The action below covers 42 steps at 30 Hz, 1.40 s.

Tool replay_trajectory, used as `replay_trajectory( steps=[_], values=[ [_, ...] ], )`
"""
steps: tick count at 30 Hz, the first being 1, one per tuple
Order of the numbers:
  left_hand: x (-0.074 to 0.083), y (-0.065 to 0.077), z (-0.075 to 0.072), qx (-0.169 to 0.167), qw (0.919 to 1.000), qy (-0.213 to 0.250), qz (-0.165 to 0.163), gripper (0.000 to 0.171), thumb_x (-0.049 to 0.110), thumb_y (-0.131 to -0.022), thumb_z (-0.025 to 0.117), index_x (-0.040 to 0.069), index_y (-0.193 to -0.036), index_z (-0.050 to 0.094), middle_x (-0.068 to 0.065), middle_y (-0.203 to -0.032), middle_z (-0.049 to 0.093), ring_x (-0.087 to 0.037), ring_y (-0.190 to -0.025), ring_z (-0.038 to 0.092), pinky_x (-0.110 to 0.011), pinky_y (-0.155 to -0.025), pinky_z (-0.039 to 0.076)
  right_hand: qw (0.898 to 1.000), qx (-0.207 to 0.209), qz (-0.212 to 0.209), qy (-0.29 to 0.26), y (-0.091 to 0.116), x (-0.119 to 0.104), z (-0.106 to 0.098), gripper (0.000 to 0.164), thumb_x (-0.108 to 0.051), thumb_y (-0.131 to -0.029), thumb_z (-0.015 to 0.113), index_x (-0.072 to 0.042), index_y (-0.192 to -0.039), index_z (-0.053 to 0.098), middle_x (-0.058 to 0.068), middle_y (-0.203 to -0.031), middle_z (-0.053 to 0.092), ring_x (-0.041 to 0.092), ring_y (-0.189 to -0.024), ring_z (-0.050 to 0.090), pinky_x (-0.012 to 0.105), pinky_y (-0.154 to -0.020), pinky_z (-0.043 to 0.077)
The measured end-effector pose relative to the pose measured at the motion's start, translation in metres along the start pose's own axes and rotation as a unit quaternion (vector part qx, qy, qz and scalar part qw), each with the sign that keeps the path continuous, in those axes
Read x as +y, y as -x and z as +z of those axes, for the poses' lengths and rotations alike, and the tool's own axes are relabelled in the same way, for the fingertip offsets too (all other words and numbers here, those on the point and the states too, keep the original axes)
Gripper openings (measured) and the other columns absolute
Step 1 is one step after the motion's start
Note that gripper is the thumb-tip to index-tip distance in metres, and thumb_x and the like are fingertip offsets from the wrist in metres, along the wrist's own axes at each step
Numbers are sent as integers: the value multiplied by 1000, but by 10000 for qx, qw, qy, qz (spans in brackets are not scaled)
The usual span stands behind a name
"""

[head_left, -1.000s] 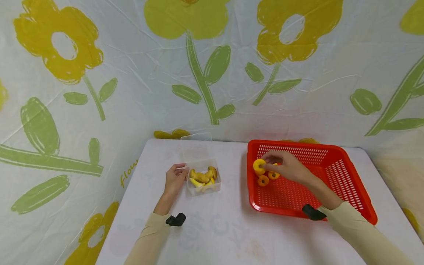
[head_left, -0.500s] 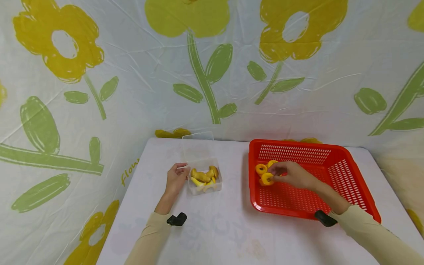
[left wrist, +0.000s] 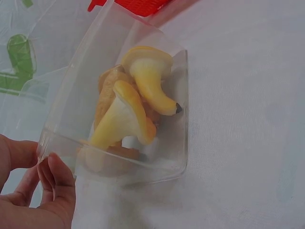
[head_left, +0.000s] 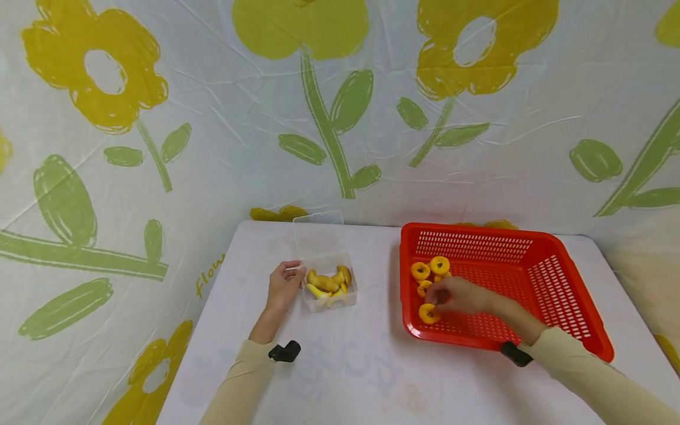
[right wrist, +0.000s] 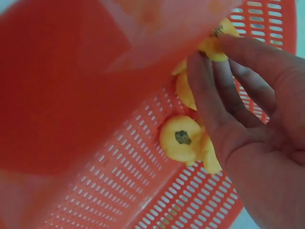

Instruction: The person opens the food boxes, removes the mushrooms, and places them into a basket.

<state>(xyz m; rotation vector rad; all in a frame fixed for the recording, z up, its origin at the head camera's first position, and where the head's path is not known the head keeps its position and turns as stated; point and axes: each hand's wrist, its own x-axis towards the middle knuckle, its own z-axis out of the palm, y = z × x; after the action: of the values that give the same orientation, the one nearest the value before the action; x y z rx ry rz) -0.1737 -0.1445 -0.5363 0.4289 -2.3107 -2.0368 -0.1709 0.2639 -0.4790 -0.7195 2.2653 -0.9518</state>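
Note:
At the left of the head view my left hand pinches the near corner of a clear plastic box between thumb and fingers. Yellow and tan toy mushrooms lie inside it, some overlapping. My right hand reaches into the red basket, its thumb and fingertips pinching a small round yellow piece with a dark centre mark. Several similar yellow pieces sit behind it along the basket's left side; one shows its dark mark in the right wrist view. The right hand's fingers partly cover others.
The box's clear lid stands open at the back. A white-covered table lies under everything, with a flower-printed cloth hanging behind it and at the left. The basket's slotted walls rise around the right hand.
My right hand has moved from the back left of the basket toward its front left. The yellow pieces there now lie more spread out. My left hand stays at the box.

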Motion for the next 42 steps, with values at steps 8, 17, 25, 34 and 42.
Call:
replay_trajectory(
  steps=[8, 17, 25, 34, 42],
  values=[
    [0, 0, 0, 10, 10000, 32, -5, 31, 10, -98, 69, -5, -125, 63, -10, -91, 65, -11, -65, 53, -17, -61, 49, 9984, -477, 292, -61, -4, -2, 8, 19, -8, -89, 79, -5, -104, 68, 3, -96, 66, 18, -90, 57, 24, -77, 54],
    [-2, -1, -1, -17, 10000, -48, -83, 32, 14, -99, 69, -4, -125, 64, -11, -92, 65, -11, -65, 54, -20, -63, 51, 9993, -282, 228, -34, -3, -12, 5, 15, -10, -97, 71, -4, -111, 69, 4, -100, 67, 19, -93, 58, 26, -80, 55],
    [-1, -1, 0, 8, 10000, -58, -40, 32, 11, -99, 69, -6, -125, 63, -11, -92, 65, -11, -65, 54, -23, -64, 53, 9976, 631, -286, -20, -9, -34, -10, 13, -12, -101, 67, -3, -109, 68, 3, -96, 67, 23, -92, 62, 27, -79, 57],
    [-1, 0, 0, -8, 10000, -25, 90, 34, 9, -99, 67, -10, -126, 60, -11, -92, 65, -11, -65, 54, -18, -61, 50, 9921, 1158, -478, -49, -34, -56, -10, 14, -12, -99, 69, -4, -110, 69, 6, -99, 69, 22, -93, 62, 26, -80, 57],
    [-2, 0, 2, 7, 9999, -40, 106, 34, 9, -99, 68, -10, -126, 60, -14, -93, 66, -10, -67, 55, -18, -61, 50, 9883, 1382, -631, -147, -59, -67, 1, 16, -13, -99, 69, -3, -111, 69, 7, -103, 70, 21, -92, 64, 24, -81, 57]
  ],
)
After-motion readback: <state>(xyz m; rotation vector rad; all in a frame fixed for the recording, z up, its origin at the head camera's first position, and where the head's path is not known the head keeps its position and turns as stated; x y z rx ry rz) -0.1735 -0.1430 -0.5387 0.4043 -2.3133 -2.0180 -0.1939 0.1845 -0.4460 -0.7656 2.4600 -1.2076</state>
